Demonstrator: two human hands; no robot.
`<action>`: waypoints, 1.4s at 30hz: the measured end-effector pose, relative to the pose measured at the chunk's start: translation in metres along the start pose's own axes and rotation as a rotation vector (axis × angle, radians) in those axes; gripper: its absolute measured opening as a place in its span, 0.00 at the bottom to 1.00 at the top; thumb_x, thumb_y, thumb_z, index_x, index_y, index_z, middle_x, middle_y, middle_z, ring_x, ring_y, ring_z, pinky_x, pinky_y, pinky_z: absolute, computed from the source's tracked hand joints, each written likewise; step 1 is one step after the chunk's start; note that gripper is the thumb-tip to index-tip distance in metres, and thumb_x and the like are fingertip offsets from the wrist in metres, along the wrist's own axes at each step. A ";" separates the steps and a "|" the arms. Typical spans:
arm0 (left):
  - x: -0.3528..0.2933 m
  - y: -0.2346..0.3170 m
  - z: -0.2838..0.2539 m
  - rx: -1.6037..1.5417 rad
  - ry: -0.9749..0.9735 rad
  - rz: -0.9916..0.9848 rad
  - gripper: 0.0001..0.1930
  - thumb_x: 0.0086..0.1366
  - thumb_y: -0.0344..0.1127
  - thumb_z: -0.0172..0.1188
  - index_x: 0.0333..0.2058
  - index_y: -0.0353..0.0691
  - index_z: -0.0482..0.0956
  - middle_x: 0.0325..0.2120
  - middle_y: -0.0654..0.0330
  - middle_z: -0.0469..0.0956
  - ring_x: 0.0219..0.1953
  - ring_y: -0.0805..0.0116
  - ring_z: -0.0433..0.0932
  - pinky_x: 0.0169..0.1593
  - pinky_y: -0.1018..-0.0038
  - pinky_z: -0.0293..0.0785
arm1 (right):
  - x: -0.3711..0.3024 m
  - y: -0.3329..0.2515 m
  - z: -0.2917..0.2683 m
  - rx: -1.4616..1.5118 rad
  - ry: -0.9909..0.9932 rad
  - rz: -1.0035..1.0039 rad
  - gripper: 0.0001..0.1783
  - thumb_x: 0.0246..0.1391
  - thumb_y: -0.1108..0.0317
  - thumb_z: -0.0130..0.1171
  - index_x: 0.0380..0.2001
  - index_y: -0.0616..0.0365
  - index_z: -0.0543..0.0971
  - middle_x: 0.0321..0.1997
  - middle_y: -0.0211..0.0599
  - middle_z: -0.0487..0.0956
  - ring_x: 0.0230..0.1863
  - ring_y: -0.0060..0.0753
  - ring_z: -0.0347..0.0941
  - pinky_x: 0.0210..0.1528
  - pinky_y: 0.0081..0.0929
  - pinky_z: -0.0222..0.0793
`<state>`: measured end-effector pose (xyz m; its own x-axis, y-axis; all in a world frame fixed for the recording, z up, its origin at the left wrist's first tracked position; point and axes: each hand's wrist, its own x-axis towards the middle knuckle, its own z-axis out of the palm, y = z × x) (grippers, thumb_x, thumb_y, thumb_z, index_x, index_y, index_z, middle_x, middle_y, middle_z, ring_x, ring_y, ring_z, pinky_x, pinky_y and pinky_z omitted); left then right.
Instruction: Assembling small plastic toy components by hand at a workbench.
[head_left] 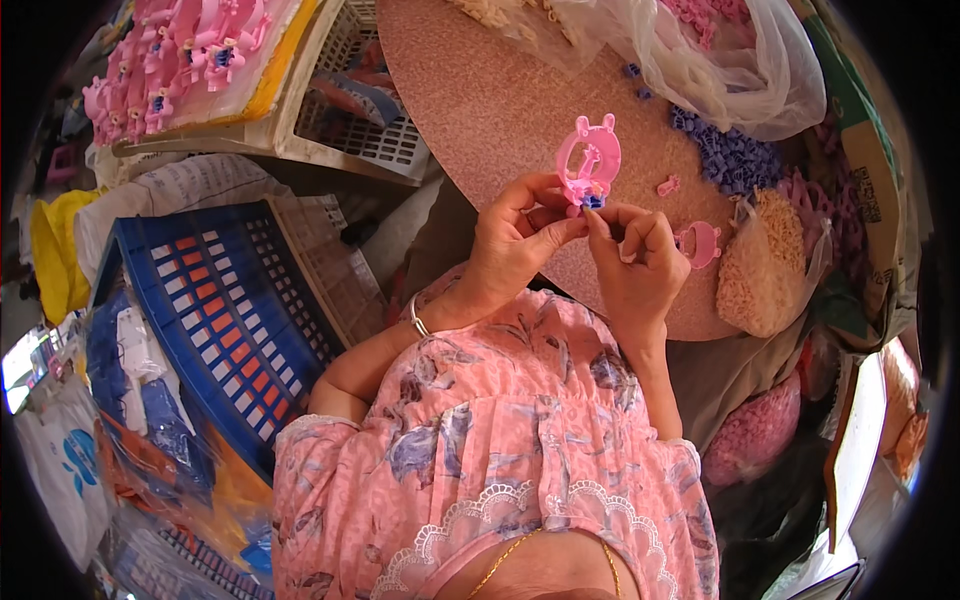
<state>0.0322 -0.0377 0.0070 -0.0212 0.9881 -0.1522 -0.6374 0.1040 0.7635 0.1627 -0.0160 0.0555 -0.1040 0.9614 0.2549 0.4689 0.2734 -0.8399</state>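
Note:
Above the round table, my left hand (pixel 515 235) pinches the lower end of a pink plastic toy frame (pixel 567 165), ring-shaped with two small ears on top. A small blue plastic piece (pixel 593 201) sits at the base of the ring. My right hand (pixel 640 255) has its thumb and forefinger closed at this blue piece, its other fingers curled in. Just right of that hand lies another pink ring frame (pixel 703 243) on the table. A little pink part (pixel 668 186) rests farther back.
The speckled round table (pixel 470 90) carries a heap of blue pieces (pixel 735 155), a bag of beige parts (pixel 765 270) and a clear plastic bag (pixel 770 90). At left stand a blue basket (pixel 130 235) and a light crate (pixel 350 165), with many pink toys (pixel 170 70) beyond.

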 end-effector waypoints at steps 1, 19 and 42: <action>0.000 0.000 -0.001 0.014 -0.016 0.008 0.19 0.62 0.20 0.59 0.51 0.34 0.69 0.40 0.59 0.76 0.43 0.74 0.77 0.50 0.75 0.78 | -0.001 -0.001 -0.001 -0.054 -0.005 -0.034 0.19 0.48 0.83 0.64 0.21 0.58 0.61 0.31 0.38 0.81 0.31 0.14 0.72 0.29 0.12 0.66; 0.004 0.005 -0.010 0.040 -0.049 -0.119 0.20 0.66 0.24 0.54 0.56 0.32 0.65 0.45 0.56 0.76 0.47 0.67 0.77 0.53 0.69 0.77 | 0.009 0.021 -0.006 -0.114 -0.008 -0.107 0.05 0.51 0.78 0.64 0.32 0.63 0.79 0.36 0.32 0.74 0.34 0.20 0.71 0.35 0.15 0.66; 0.006 0.012 -0.013 -0.252 -0.101 -0.297 0.16 0.66 0.27 0.56 0.52 0.33 0.69 0.42 0.57 0.77 0.44 0.67 0.79 0.47 0.69 0.80 | 0.011 0.022 -0.003 0.882 -0.146 0.655 0.16 0.65 0.61 0.51 0.46 0.64 0.75 0.40 0.34 0.80 0.39 0.21 0.76 0.42 0.20 0.72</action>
<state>0.0146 -0.0321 0.0076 0.2603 0.9269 -0.2705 -0.7737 0.3679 0.5158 0.1745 0.0001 0.0411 -0.1936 0.9072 -0.3736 -0.3121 -0.4180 -0.8532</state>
